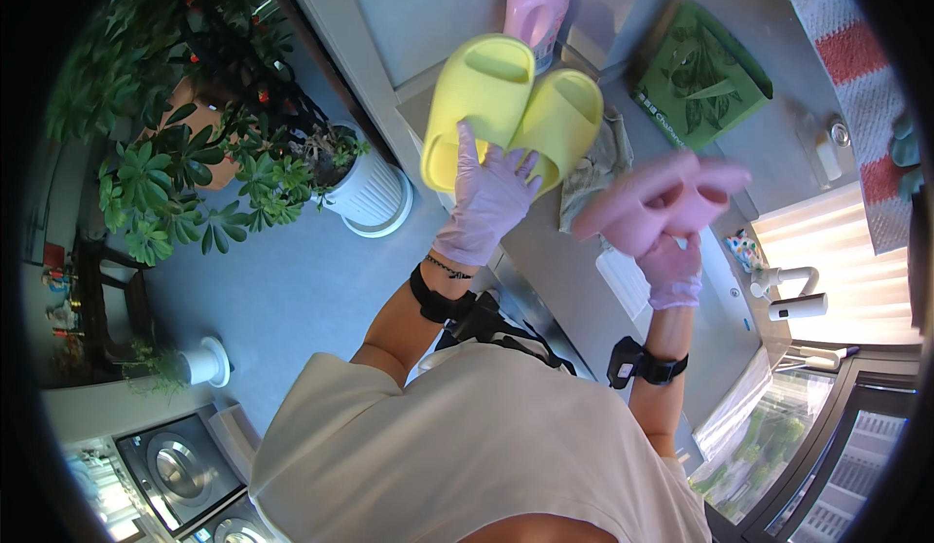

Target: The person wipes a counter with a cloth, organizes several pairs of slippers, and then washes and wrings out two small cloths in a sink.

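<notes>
A pair of yellow slippers is by the wall at the counter's far left end, toe openings away from me. My left hand, in a thin pale glove, grips them at the near end. One finger lies long on the left slipper; the others curl at the right one. Off to the right, my right hand, gloved too, holds a pair of pink slippers raised over the counter. The pink pair is smeared by motion, and its underside hides part of my fingers.
Behind the yellow slippers stands a pink bottle. A grey cloth lies beside them, with a green box farther right. At the right are a sink and faucet. A potted plant stands on the floor at left.
</notes>
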Tool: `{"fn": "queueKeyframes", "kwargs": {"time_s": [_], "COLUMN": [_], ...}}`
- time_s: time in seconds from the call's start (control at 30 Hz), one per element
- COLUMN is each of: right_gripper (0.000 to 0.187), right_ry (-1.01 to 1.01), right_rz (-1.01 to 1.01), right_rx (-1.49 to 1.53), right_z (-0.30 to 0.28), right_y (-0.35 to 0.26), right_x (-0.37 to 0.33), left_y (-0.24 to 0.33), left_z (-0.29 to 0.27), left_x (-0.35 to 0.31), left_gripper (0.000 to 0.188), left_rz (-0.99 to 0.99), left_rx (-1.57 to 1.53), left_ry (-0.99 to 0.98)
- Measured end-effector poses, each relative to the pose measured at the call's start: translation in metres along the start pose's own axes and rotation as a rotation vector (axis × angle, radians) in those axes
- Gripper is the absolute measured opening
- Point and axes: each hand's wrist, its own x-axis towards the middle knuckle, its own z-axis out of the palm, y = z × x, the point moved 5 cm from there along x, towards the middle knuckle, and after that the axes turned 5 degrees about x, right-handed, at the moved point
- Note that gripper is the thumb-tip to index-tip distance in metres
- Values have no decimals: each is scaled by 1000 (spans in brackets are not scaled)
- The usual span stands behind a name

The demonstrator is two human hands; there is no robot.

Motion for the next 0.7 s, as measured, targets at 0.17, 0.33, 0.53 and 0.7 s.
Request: {"fn": "queueKeyframes", "kwargs": {"time_s": [0.17,0.33,0.53,0.7], "right_gripper": [73,70,56,48], "right_ry": [-12,-110,-416,-348], "right_rz": [-81,-168,-201,-702], "right_rx": [151,107,-501,-1189], "right_z": [-7,20,46,13], "right_y": [32,77,130,123], "right_x": [51,61,54,53], "left_y": [21,19,-18,-14], "left_z": [0,6,-1,36], "left_x": [2,-6,6,4], "left_gripper": [45,73,84,56], "left_rz": [214,426,630,510], "left_rx": [238,605,938,749], "left_ry": [-236,-157,-151,-81]}}
